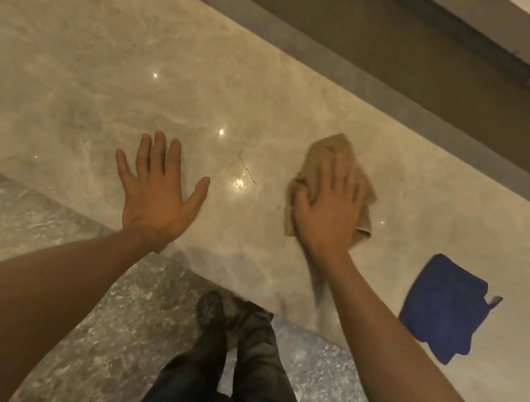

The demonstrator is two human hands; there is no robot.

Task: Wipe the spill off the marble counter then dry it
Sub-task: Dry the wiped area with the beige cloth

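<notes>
A beige marble counter [106,77] runs across the view. A small wet spill [243,178] glints on it between my hands, with a thin trail of drops running up from it. My right hand [325,207] presses flat on a crumpled tan cloth [321,154], just right of the spill, thumb curled over the cloth's left edge. My left hand [155,191] lies flat on the counter with fingers spread, left of the spill, holding nothing. A folded blue cloth [443,307] lies on the counter near its front edge, right of my right forearm.
The counter's front edge runs diagonally from left to lower right, with speckled grey floor [52,259] below it and my dark shoes and trousers [230,345] at the edge. A dark recessed channel [404,68] borders the counter's far side.
</notes>
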